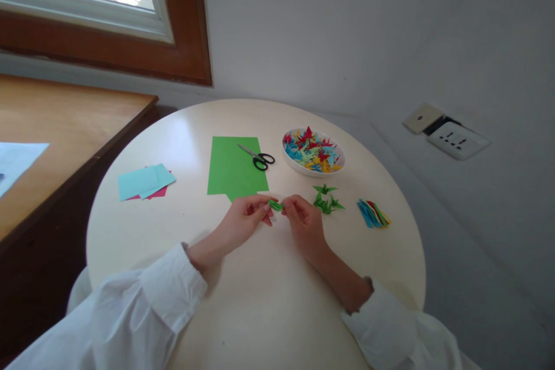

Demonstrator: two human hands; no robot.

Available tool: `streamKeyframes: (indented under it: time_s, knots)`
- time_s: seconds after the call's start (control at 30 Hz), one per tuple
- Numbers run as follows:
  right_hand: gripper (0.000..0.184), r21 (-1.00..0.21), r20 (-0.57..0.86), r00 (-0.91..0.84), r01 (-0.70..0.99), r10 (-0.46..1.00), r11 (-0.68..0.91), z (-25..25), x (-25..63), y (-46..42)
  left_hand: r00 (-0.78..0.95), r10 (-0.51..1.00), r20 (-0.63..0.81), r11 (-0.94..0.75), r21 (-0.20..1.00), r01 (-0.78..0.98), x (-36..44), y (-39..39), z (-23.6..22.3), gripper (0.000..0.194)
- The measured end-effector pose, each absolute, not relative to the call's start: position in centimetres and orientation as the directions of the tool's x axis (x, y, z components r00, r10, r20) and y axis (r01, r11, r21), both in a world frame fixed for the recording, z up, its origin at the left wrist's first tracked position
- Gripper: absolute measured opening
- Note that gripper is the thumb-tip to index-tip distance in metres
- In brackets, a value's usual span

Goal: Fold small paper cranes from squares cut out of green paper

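The round white table (255, 312) carries a green sheet (229, 170) and, right of it, a white bowl (310, 173). Nearer, the left hand (247, 214) and right hand (307, 225) come close together, with black-handled scissors (259, 158) beyond and green paper cranes (323, 205) just beside the right. Between them, both hands' fingers (260, 213) pinch a small folded green paper (276, 205).
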State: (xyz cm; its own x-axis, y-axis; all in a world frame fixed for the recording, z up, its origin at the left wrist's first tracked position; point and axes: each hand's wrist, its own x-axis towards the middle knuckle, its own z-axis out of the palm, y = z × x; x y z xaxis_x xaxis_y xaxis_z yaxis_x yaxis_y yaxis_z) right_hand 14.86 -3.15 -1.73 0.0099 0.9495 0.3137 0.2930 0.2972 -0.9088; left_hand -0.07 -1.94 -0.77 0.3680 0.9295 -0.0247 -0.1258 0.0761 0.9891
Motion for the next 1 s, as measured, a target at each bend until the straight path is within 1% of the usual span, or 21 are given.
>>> streamKeyframes:
  time_s: [0.1, 0.17, 0.33, 0.4, 0.5, 0.67, 0.73, 0.9, 1.0]
  knots:
    - [0.023, -0.870, 0.368, 0.009, 0.357, 0.930, 0.341, -1.59, 14.86, -3.26, 0.382, 0.923, -0.047, 0.121, 0.978, -0.171, -0.06, -2.01, -0.80, 0.031]
    - [0.023, -0.851, 0.387, 0.009, 0.389, 0.922, 0.354, -1.50, 14.85, -3.29, 0.386, 0.921, -0.057, 0.132, 0.976, -0.171, -0.07, -2.08, -0.66, 0.036]
    - [0.024, -0.811, 0.406, -0.027, 0.451, 0.914, 0.373, -1.44, 14.74, -3.39, 0.411, 0.910, -0.042, 0.069, 0.996, -0.050, -0.19, -2.17, -0.35, 0.045]
    - [0.023, -0.793, 0.419, -0.039, 0.471, 0.907, 0.386, -1.45, 14.70, -3.42, 0.418, 0.907, -0.053, 0.074, 0.997, -0.036, -0.23, -2.14, -0.48, 0.048]
    - [0.023, -0.759, 0.455, -0.052, 0.499, 0.889, 0.418, -1.43, 14.70, -3.41, 0.421, 0.905, -0.066, 0.093, 0.995, -0.043, -0.27, -2.08, -0.73, 0.046]
    - [0.022, -0.700, 0.511, -0.088, 0.535, 0.855, 0.474, -1.33, 14.74, -3.44, 0.397, 0.914, -0.080, 0.097, 0.995, -0.021, -0.32, -2.07, -0.57, 0.034]
    - [0.021, -0.680, 0.526, -0.101, 0.547, 0.845, 0.489, -1.30, 14.73, -3.47, 0.384, 0.919, -0.086, 0.093, 0.996, 0.001, -0.30, -2.08, -0.35, 0.032]
    - [0.021, -0.660, 0.545, -0.106, 0.557, 0.832, 0.504, -1.25, 14.70, -3.51, 0.365, 0.921, -0.135, 0.138, 0.990, 0.017, -0.13, -2.00, -0.23, 0.043]
    - [0.023, -0.673, 0.537, -0.085, 0.557, 0.840, 0.487, -1.15, 14.70, -3.51, 0.402, 0.904, -0.147, 0.167, 0.986, -0.015, -0.05, -2.00, -0.42, 0.042]
